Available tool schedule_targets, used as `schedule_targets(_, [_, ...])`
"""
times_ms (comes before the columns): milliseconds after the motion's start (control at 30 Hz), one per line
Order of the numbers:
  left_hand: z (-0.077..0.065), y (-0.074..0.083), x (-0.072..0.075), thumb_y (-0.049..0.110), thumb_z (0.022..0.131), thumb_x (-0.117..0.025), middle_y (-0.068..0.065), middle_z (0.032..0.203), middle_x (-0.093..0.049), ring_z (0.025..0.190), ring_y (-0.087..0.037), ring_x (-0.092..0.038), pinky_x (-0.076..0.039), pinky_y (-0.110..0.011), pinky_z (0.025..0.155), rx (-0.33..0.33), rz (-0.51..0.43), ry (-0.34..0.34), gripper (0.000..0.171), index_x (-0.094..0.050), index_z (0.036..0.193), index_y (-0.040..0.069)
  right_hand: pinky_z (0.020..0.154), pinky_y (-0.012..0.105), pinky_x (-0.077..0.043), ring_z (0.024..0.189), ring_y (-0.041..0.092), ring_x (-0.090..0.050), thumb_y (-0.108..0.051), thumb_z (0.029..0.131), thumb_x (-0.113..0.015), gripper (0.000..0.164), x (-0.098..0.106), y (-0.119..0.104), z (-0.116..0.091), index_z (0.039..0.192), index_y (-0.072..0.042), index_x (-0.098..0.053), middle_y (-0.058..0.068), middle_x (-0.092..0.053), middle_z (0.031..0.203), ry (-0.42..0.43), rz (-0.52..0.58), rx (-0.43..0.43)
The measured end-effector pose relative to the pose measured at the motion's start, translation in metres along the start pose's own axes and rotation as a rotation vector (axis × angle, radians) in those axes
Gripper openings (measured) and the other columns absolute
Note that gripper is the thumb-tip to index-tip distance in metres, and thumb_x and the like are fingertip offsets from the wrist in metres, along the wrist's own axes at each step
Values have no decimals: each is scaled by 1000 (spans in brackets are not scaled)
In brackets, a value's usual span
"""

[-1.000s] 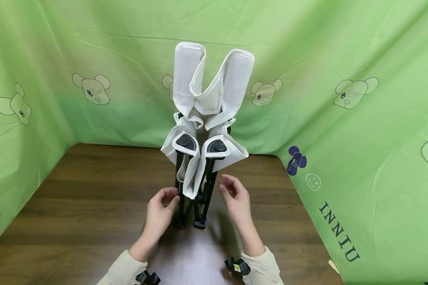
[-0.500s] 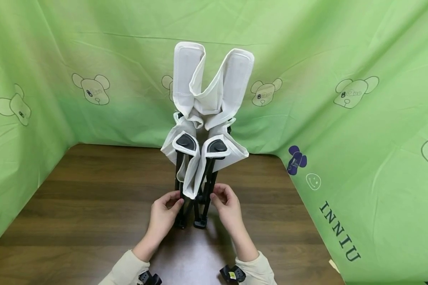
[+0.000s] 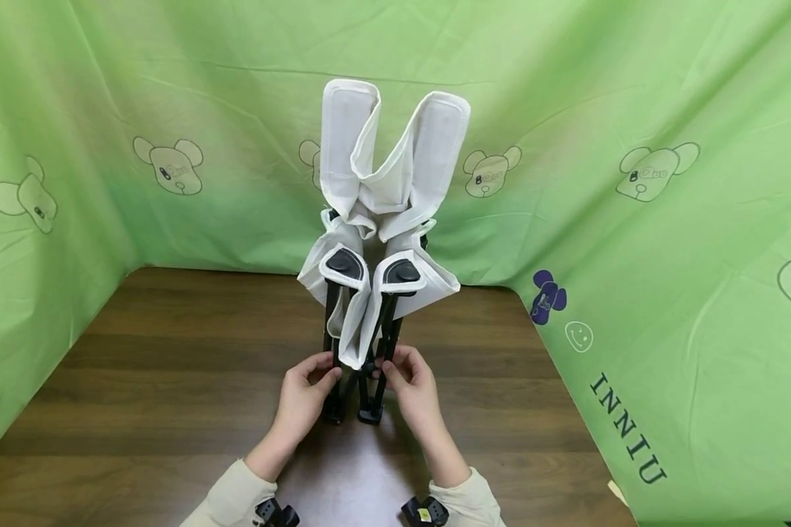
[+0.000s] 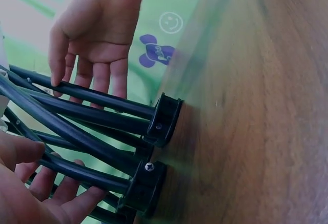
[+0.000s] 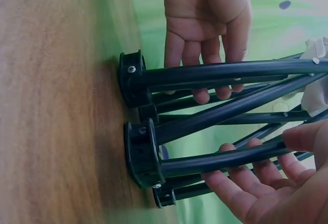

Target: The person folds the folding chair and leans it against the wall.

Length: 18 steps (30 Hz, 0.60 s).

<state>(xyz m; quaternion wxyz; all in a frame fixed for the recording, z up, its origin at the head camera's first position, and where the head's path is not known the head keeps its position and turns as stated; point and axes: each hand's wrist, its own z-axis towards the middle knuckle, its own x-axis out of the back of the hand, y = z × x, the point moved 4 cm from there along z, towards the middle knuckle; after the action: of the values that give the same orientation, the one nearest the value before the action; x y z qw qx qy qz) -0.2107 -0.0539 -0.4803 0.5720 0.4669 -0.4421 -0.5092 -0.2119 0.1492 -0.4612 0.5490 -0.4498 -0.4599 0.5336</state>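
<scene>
A small folding camp chair with white fabric and black tube legs stands folded upright on the table. My left hand holds its left front leg, thumb on the near side and fingers behind. On the other side, my right hand has thumb and fingers round the right front leg. The chair's black plastic feet sit close together on the wood. White fabric sags between the front legs, and black corner caps top them. The rear legs are mostly hidden in the head view.
The brown wooden table is walled by a green curtain printed with mouse faces, close behind the chair and on both sides. Small black cameras sit on the wrists at the cream sleeves.
My right hand has moved left and slightly down, from beside the chair onto its right front leg. My left hand has shifted slightly right onto the left leg. The chair has stayed put.
</scene>
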Motion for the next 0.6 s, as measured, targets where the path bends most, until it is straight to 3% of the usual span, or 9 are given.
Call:
schedule_targets(133, [-2, -3, -1, 1, 91, -76, -18, 106, -74, 89, -12, -71, -54, -16, 76, 31, -35, -6, 29, -72, 119, -3, 79, 43, -63, 92, 39, -72, 3, 98, -62, 17, 1, 3, -4, 115, 4, -61, 25, -70, 105, 1, -27, -18])
schedule_targets(367, [-2, -3, -1, 3, 91, -76, -18, 106, -75, 86, -10, -70, -54, -17, 72, 20, -39, 7, 29, -72, 120, -3, 73, 46, -63, 93, 42, -72, 2, 98, -64, 17, 3, 6, -5, 114, -2, -64, 21, -72, 104, -1, -88, -16])
schedule_targets(600, [0, -2, -1, 5, 93, -75, -17, 104, -76, 88, -16, -72, -54, -17, 72, 9, -24, -11, 30, -71, 121, -3, 76, 53, -62, 96, 44, -73, -4, 101, -61, 17, 0, 8, -2, 118, 1, -63, 24, -73, 105, -40, -85, -27])
